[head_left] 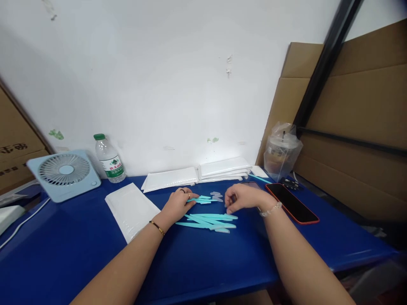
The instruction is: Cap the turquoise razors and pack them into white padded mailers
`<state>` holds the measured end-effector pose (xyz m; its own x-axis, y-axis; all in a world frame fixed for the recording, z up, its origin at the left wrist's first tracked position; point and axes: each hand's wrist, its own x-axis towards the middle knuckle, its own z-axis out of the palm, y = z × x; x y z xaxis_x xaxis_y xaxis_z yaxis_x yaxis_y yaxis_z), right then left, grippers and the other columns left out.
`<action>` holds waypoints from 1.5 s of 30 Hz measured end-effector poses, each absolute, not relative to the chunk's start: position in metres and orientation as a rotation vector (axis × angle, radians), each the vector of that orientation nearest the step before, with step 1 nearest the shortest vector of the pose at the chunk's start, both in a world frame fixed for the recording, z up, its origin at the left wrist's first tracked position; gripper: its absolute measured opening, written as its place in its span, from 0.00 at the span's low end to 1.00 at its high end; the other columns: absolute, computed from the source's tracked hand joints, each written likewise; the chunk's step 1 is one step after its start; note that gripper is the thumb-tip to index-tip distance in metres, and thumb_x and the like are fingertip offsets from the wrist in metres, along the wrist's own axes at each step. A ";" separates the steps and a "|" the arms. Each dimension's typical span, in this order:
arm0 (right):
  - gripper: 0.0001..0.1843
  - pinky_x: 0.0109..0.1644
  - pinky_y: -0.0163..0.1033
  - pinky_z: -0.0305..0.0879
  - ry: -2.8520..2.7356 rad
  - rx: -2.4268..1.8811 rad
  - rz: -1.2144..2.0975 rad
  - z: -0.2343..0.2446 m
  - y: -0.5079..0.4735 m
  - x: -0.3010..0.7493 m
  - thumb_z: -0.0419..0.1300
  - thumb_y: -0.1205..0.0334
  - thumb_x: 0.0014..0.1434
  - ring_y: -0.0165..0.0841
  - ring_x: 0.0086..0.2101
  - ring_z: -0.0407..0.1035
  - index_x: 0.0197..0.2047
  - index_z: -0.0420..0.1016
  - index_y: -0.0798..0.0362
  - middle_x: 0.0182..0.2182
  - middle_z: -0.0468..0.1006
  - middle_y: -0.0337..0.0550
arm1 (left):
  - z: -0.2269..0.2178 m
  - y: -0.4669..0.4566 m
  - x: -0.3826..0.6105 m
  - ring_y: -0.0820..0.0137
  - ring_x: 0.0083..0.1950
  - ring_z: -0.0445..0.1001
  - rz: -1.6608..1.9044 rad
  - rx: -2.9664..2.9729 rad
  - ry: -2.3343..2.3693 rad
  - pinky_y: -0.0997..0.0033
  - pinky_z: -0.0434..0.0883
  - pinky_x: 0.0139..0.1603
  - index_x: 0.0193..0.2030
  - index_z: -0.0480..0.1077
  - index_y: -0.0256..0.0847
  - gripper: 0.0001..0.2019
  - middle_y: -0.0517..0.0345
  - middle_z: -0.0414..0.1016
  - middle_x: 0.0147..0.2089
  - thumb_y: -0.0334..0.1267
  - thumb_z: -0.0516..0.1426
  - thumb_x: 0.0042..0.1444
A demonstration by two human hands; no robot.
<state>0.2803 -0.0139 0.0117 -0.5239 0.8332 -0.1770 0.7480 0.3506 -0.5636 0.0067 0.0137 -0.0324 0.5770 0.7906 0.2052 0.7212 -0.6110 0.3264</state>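
Slim turquoise eyebrow razors lie in a loose, overlapping pile on the blue table. My left hand is closed around the ends of several more eyebrow razors, just behind that pile, their tips pointing right. Small translucent blade covers rest on the table between my two hands. To the right of them is my right hand, low over the table, its fingers curled in with thumb and forefinger close together. Whatever those fingers may hold is too small to make out.
White padded mailers are stacked along the wall, and another mailer lies left. Farther left stand a water bottle and a blue fan. On the right are a phone and a bagged drink cup.
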 end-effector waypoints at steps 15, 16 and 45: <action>0.11 0.29 0.32 0.61 -2.250 -1.275 0.961 0.003 -0.009 0.264 0.61 0.55 0.50 0.29 0.26 0.67 0.31 0.72 0.56 0.25 0.75 0.40 | -0.016 -0.004 0.014 0.67 0.44 0.71 0.521 2.604 1.114 0.71 0.66 0.44 0.43 0.75 0.45 0.13 0.58 0.77 0.42 0.42 0.51 0.59; 0.11 0.29 0.32 0.61 -2.244 -1.291 0.942 0.001 -0.007 0.264 0.61 0.56 0.50 0.29 0.26 0.67 0.31 0.72 0.56 0.25 0.75 0.40 | -0.017 -0.001 0.013 0.66 0.44 0.71 0.534 2.600 1.151 0.71 0.66 0.44 0.42 0.75 0.44 0.12 0.58 0.77 0.42 0.41 0.51 0.59; 0.10 0.26 0.31 0.56 -2.605 -1.330 0.834 0.002 -0.016 0.256 0.65 0.57 0.46 0.28 0.26 0.63 0.30 0.74 0.55 0.27 0.71 0.39 | -0.019 -0.005 0.010 0.65 0.44 0.69 0.593 2.599 1.106 0.69 0.64 0.42 0.43 0.72 0.44 0.15 0.56 0.73 0.41 0.50 0.55 0.54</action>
<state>0.2562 -0.0162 0.0019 -0.6134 0.7745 -0.1543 0.7200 0.4683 -0.5122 0.0102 -0.0047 -0.0193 0.6281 0.7308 0.2673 0.6270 -0.6788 0.3822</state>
